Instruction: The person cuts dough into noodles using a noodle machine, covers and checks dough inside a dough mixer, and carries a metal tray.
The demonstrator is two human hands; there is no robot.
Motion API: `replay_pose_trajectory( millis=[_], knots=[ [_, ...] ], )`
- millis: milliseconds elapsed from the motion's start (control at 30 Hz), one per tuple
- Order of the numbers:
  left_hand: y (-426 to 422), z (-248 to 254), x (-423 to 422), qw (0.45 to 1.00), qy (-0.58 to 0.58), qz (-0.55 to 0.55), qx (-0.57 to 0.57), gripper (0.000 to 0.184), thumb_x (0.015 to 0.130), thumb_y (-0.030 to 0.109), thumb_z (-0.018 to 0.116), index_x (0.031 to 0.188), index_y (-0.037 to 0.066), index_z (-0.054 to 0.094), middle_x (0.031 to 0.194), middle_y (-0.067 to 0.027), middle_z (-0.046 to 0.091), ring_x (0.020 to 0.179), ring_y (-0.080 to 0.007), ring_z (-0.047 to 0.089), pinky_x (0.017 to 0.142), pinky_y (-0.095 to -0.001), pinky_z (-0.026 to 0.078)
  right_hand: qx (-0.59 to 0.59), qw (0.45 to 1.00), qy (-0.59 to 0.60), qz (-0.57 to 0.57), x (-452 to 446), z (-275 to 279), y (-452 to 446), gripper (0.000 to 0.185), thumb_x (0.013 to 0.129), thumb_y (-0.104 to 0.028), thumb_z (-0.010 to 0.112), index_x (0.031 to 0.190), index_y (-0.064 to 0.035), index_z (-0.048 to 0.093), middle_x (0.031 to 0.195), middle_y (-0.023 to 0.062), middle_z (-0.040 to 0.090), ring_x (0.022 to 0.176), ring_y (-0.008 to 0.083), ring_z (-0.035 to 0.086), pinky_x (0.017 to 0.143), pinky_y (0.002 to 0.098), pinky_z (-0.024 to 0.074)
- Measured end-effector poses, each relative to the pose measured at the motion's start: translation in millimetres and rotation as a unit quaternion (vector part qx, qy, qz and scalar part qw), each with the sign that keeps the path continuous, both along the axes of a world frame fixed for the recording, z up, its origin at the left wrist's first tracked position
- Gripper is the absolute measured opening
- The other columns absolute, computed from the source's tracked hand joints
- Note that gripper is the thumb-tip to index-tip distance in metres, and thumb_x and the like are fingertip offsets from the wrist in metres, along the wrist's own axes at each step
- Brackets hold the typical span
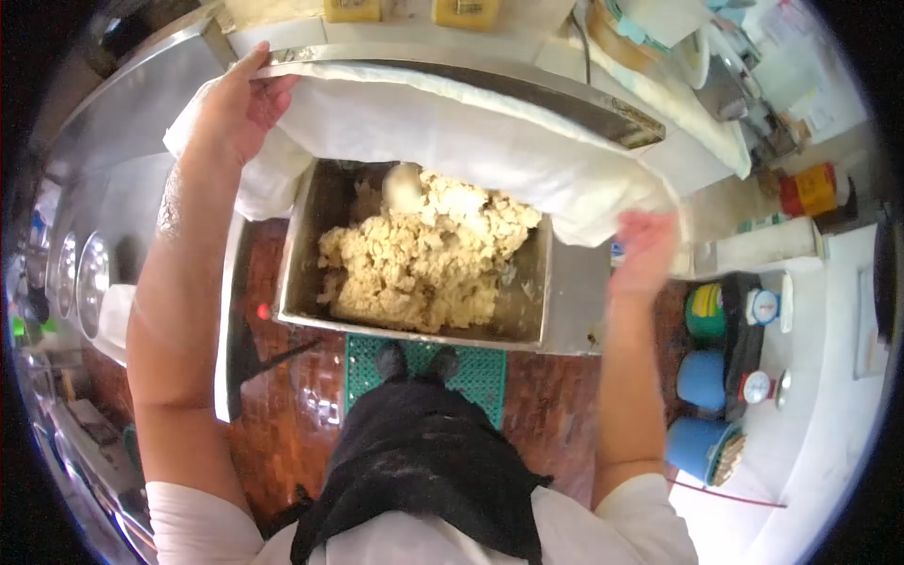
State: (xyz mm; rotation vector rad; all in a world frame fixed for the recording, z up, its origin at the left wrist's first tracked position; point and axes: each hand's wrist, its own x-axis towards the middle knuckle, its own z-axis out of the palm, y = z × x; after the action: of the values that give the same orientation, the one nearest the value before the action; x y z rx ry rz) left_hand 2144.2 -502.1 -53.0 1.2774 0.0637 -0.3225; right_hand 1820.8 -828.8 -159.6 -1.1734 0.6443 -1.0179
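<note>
A rectangular metal mixer tub [290, 254] holds a mass of lumpy, pale dough [414, 259]. Part of a mixing arm [403, 186] shows at the dough's far side. Above the tub, a white cloth [405, 122] hangs from under a long metal lid [471, 73]. At the lid's left end, my left hand [247, 113] is closed on its edge, thumb on top and fingers curled below, next to the cloth. My right hand [645, 247] is smeared by motion beside the cloth's right end; whether it touches the cloth I cannot tell.
A green mat [490, 377] lies under my feet on the brown tiled floor [556, 414]. To the right stand blue buckets [697, 443] and dial scales [756, 387]. A metal cabinet [132, 94] rises at the left. Yellow blocks [466, 11] sit at the back.
</note>
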Motion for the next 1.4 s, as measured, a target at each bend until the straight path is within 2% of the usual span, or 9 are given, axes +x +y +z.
replay_pose_trajectory(
  millis=[33,100,233,367,467,700,833,1267,1400],
  knots=[
    [-1.5,0.9,0.8,1.0,0.002,0.003,0.004,0.018,0.09,0.025,0.063,0.095,0.008,0.06,0.081,-0.006,0.067,0.069,-0.0132,0.066,0.055,-0.0229,0.053,-0.033,0.989,0.144,0.002,6.0,-11.5,33.1,0.027,0.09,-0.03,0.055,0.079,-0.0069,0.062,0.071,0.005,0.062,0.076,0.0175,0.059,0.077,0.0322,0.0456],
    [-2.0,-1.3,6.0,1.0,-0.009,-0.004,-0.002,0.018,0.089,0.025,0.063,0.096,0.008,0.06,0.081,-0.0063,0.067,0.069,-0.0131,0.066,0.054,-0.0228,0.052,-0.198,0.832,0.479,0.199,29.4,-20.1,85.7,0.015,0.084,-0.025,0.063,0.088,-0.0115,0.068,0.087,0.0051,0.066,0.084,0.0186,0.062,0.084,0.0333,0.0463],
    [-4.4,2.3,8.5,1.0,-0.001,0.003,0.004,0.019,0.089,0.026,0.064,0.094,0.008,0.06,0.081,-0.0064,0.066,0.068,-0.0127,0.066,0.054,-0.0229,0.052,-0.495,0.675,0.417,0.354,91.7,-91.9,91.7,0.033,0.088,-0.034,0.058,0.115,-0.0157,0.06,0.123,0.0098,0.057,0.109,0.0254,0.057,0.098,0.039,0.0413],
    [0.0,-5.6,20.8,0.999,-0.006,0.008,0.05,0.019,0.09,0.025,0.062,0.091,0.007,0.059,0.079,-0.0043,0.066,0.066,-0.0117,0.065,0.054,-0.022,0.052,-0.382,0.649,0.564,0.338,154.7,-82.8,84.1,0.053,0.089,-0.04,0.055,0.136,-0.0187,0.044,0.142,0.0141,0.04,0.124,0.0313,0.047,0.107,0.0417,0.0323],
    [0.9,0.8,16.9,1.0,0.011,-0.018,0.023,0.021,0.093,0.029,0.056,0.093,0.008,0.06,0.08,-0.0039,0.064,0.069,-0.0142,0.062,0.061,-0.0271,0.051,-0.5,0.557,0.574,0.331,175.9,-71.4,69.4,0.065,0.087,-0.042,0.058,0.142,-0.017,0.034,0.146,0.0171,0.033,0.131,0.0358,0.037,0.109,0.0425,0.0289],
    [-11.7,14.1,6.5,0.999,0.027,0.007,0.027,0.021,0.093,0.028,0.053,0.094,0.008,0.06,0.082,-0.0043,0.061,0.071,-0.015,0.06,0.063,-0.0289,0.05,-0.411,0.658,0.532,0.34,189.0,-100.8,81.5,0.071,0.086,-0.036,0.06,0.145,-0.0129,0.027,0.146,0.0197,0.031,0.134,0.0357,0.032,0.111,0.0402,0.0268],
    [-13.0,16.6,4.5,0.999,0.029,0.013,0.04,0.021,0.093,0.028,0.054,0.093,0.007,0.06,0.081,-0.0047,0.062,0.069,-0.0156,0.06,0.062,-0.0293,0.051,-0.513,0.619,0.52,0.288,170.5,-110.4,94.6,0.069,0.09,-0.036,0.055,0.146,-0.0113,0.023,0.147,0.02,0.029,0.136,0.036,0.026,0.113,0.0402,0.0213],
    [-9.5,8.0,13.2,0.999,0.013,-0.022,0.034,0.022,0.094,0.03,0.052,0.093,0.009,0.06,0.08,-0.0043,0.061,0.066,-0.0152,0.058,0.062,-0.0298,0.05,-0.478,0.595,0.555,0.332,178.5,-82.7,87.3,0.078,0.081,-0.041,0.066,0.143,-0.0079,0.031,0.144,0.0212,0.035,0.134,0.0363,0.031,0.111,0.0379,0.0253],
    [-10.7,8.9,11.9,0.999,0.018,-0.024,0.038,0.023,0.094,0.03,0.051,0.094,0.009,0.06,0.08,-0.0042,0.061,0.067,-0.0149,0.058,0.062,-0.0294,0.05,-0.406,0.619,0.572,0.354,205.7,-106.0,78.8,0.092,0.079,-0.042,0.068,0.145,-0.001,0.018,0.147,0.0244,0.026,0.137,0.0351,0.027,0.112,0.0387,0.0226]
  ],
)
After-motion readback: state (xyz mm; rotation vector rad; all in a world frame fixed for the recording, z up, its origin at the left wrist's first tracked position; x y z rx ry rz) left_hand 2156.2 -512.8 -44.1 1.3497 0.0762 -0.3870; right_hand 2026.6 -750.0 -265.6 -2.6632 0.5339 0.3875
